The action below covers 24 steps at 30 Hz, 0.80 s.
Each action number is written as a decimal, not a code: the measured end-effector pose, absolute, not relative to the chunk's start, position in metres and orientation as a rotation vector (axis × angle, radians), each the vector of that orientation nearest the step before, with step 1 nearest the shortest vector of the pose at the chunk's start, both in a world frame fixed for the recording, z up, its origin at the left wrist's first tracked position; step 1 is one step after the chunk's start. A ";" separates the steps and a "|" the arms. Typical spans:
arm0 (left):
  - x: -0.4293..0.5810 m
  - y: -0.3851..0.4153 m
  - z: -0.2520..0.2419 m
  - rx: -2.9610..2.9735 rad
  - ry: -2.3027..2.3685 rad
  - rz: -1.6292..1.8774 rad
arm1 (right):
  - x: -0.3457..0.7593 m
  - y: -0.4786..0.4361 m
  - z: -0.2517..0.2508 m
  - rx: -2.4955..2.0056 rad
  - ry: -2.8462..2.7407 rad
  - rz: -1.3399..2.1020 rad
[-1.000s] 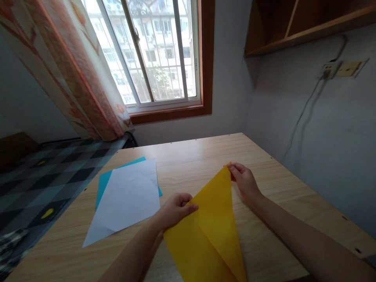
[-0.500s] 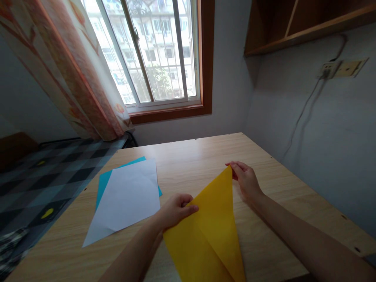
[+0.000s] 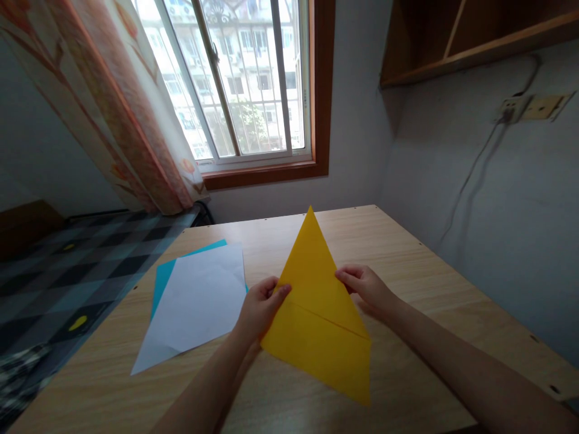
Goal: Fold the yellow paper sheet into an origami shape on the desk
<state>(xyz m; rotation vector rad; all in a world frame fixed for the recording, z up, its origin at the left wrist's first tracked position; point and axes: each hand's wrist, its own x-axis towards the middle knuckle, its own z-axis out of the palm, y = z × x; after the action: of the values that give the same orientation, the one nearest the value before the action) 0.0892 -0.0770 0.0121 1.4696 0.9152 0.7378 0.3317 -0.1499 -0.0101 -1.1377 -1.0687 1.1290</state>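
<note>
A yellow paper, folded into a tall triangle with a crease across its lower part, is lifted off the wooden desk with its tip pointing up and away. My left hand pinches its left edge. My right hand pinches its right edge. Both hands are closed on the paper at about mid-height.
A white sheet lies on the desk to the left, over a teal sheet. A window with a patterned curtain is behind. A wall with a socket and cable stands close on the right, under a wooden shelf.
The yellow paper has been lifted and turned, so its tip now points up and away. My right hand moved from the tip to the right edge; my left hand shifted up.
</note>
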 end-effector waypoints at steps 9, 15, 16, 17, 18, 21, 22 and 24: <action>0.096 -0.085 0.012 1.414 0.882 0.773 | 0.330 -0.154 -0.010 -1.341 -1.248 0.719; 0.096 -0.086 0.011 1.387 0.805 0.757 | 0.332 -0.158 0.000 -1.427 -1.363 0.498; 0.096 -0.086 0.010 1.399 0.807 0.763 | 0.333 -0.157 0.000 -1.445 -1.372 0.468; 0.096 -0.085 0.009 1.404 0.807 0.765 | 0.334 -0.157 0.000 -1.461 -1.379 0.444; 0.096 -0.085 0.008 1.402 0.803 0.765 | 0.334 -0.157 0.000 -1.473 -1.386 0.427; 0.096 -0.084 0.004 1.378 0.786 0.754 | 0.335 -0.157 0.000 -1.484 -1.403 0.395; 0.096 -0.084 0.004 1.375 0.786 0.754 | 0.335 -0.157 0.000 -1.485 -1.406 0.382; 0.097 -0.084 0.003 1.387 0.793 0.763 | 0.334 -0.157 0.000 -1.491 -1.403 0.359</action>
<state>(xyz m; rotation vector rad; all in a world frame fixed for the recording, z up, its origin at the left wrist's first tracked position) 0.0968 -0.0837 0.0035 1.3869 0.7931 0.7634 0.3339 -0.1568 -0.0001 -1.4907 -1.4031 0.3591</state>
